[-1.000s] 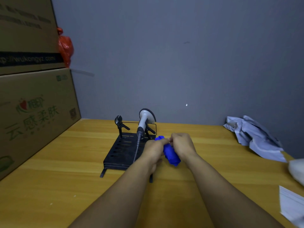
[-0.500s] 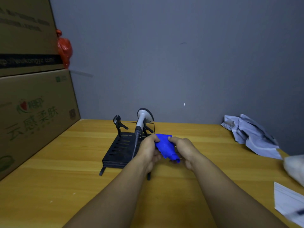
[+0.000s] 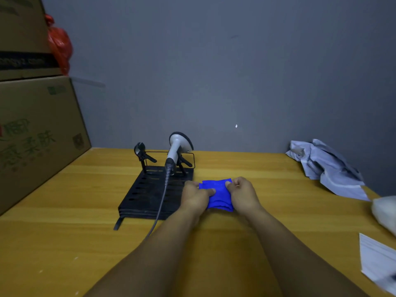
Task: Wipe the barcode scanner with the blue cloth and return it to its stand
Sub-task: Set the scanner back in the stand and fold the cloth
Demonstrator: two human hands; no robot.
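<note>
A single head-worn wide-angle view looks forward and down along both forearms onto a wooden table (image 3: 64, 211), facing a grey wall (image 3: 235, 71) at its far edge. Cardboard boxes (image 3: 32, 136) frame the left; a crumpled garment (image 3: 327, 168) lies far right.

The left hand (image 3: 196, 197) and right hand (image 3: 243, 195) cover both side edges of the blue cloth (image 3: 218, 195); a forearm hides the scanner's cable (image 3: 159, 207) low down; the cardboard boxes (image 3: 32, 133) are cut by the left edge, their print partly unreadable; white paper (image 3: 378, 261) and a pale bundle (image 3: 385, 211) run off the right edge, blurred.
</note>
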